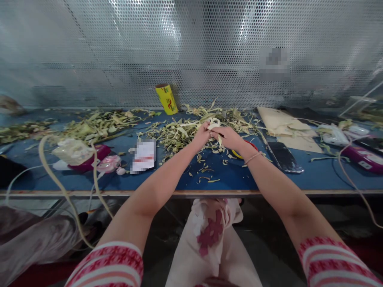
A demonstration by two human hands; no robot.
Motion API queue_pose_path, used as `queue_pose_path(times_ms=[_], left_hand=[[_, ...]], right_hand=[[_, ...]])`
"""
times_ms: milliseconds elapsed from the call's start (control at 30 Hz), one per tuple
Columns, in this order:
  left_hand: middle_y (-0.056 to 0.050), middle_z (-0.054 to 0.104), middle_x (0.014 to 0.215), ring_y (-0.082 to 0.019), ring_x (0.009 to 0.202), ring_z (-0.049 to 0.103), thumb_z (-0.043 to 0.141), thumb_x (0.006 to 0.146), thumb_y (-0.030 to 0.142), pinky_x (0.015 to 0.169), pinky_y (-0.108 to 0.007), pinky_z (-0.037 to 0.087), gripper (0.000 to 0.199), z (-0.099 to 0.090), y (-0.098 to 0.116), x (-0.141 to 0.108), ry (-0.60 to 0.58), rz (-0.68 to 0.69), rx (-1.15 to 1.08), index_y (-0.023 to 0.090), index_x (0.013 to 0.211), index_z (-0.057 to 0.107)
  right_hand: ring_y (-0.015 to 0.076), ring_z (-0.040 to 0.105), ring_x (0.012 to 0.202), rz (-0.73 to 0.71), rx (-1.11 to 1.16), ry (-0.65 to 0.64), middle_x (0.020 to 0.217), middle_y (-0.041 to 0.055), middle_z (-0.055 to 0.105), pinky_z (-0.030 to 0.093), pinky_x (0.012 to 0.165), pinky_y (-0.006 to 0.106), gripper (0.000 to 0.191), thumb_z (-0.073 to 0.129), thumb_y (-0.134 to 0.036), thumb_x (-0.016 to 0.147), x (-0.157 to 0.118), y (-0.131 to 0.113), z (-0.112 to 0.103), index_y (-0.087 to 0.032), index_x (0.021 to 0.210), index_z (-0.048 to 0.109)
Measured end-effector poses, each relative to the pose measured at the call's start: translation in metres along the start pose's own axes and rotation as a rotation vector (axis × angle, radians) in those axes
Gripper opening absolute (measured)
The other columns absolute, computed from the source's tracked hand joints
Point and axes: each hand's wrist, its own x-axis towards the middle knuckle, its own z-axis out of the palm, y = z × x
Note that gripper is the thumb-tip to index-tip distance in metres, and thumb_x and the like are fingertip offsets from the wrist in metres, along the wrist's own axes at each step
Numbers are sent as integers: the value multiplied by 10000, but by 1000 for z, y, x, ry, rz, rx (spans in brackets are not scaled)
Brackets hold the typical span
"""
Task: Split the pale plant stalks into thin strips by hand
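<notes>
My left hand [202, 135] and my right hand [229, 138] meet over the middle of the blue table. Between their pinched fingers is a pale, curled dried plant strip [213, 123]. Both hands are closed on it, though the fingertips partly hide one another. Below and behind them lies a heap of dried greenish plant pieces [173, 137]. Under my right wrist a red and yellow curved object [237, 154] shows in part; its kind is hidden. Small plant scraps [206, 170] lie scattered nearer the front edge.
A yellow tube [166, 99] stands tilted near the perforated metal wall [191, 52]. Left are a white card [144, 156], cables and a magenta device [103, 152]. A phone [283, 157], cardboard [281, 123] and another magenta device [363, 158] lie right.
</notes>
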Motion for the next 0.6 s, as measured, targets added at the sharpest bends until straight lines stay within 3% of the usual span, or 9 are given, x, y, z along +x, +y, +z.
queue_pose_path(times_ms=[200, 367, 500, 600], left_hand=[[61, 437, 565, -63, 493, 382, 504, 735, 73, 532, -200, 306, 94, 4, 2, -7, -5, -24, -55, 164, 750, 490], [67, 447, 592, -54, 530, 409, 632, 710, 100, 565, -201, 335, 192, 3, 2, -6, -30, 105, 77, 163, 691, 451], [46, 499, 616, -75, 568, 470, 624, 737, 131, 580, -210, 370, 155, 1, -4, -1, 76, 71, 92, 168, 733, 473], [36, 529, 667, -79, 593, 487, 630, 735, 136, 569, -204, 377, 156, -1, -5, -3, 37, 89, 39, 174, 822, 507]], right_hand=[[169, 554, 695, -28, -78, 26, 902, 80, 695, 366, 660, 263, 312, 421, -248, 878, -1, -3, -2, -171, 1067, 659], [161, 488, 584, -73, -211, 0, 665, 49, 640, 320, 605, 264, 338, 450, -139, 772, -4, -6, -3, -159, 1023, 675], [158, 510, 599, -168, -178, -40, 717, 63, 665, 346, 619, 262, 362, 425, -202, 824, -5, -10, -3, -168, 1086, 673], [153, 524, 608, -142, -106, -27, 760, 59, 680, 378, 639, 260, 403, 406, -291, 877, -5, -9, -3, -189, 1195, 633]])
